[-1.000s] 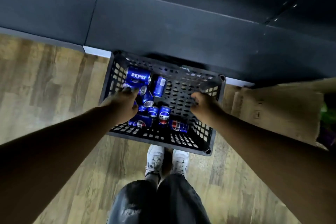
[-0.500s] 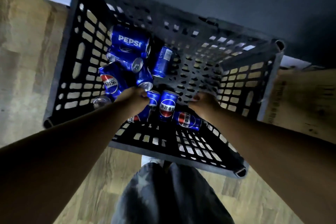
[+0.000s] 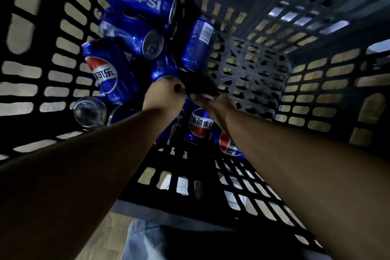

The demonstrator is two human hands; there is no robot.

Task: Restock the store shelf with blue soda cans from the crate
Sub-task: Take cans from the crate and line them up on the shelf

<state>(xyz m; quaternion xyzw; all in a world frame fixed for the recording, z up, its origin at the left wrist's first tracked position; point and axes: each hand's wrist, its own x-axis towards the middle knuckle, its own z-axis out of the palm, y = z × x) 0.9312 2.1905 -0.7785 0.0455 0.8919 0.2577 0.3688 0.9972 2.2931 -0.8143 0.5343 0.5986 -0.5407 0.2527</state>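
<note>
Both bare arms reach down into a dark slotted plastic crate (image 3: pixel 316 82) that fills nearly the whole head view. The left hand (image 3: pixel 164 99) sits near the centre, its fingers curled over among the cans; what they close on is hidden under the knuckles, so I cannot tell whether they grip a can. Just beside it at 3 o'clock, the right hand (image 3: pixel 213 103) curls round a dark rounded object with a pale rim, probably a can top in shadow, though I cannot tell for sure.

The blue soda cans lie loose on the crate floor, mostly at 10 to 12 o'clock from the hands. A big can reading PEPSI (image 3: pixel 139 0) lies on its side at 12 o'clock, another with its silver end showing (image 3: pixel 135 38) below it, and a can showing its barcode panel (image 3: pixel 196 44) at 1 o'clock. A logo can (image 3: pixel 107 69) lies at 10 o'clock, a silver can end (image 3: pixel 89 113) at 9 o'clock. More logo cans (image 3: pixel 200 124) lie under the wrists at 6 o'clock. Wood floor (image 3: pixel 99 236) and denim (image 3: pixel 143 238) show below the crate.
</note>
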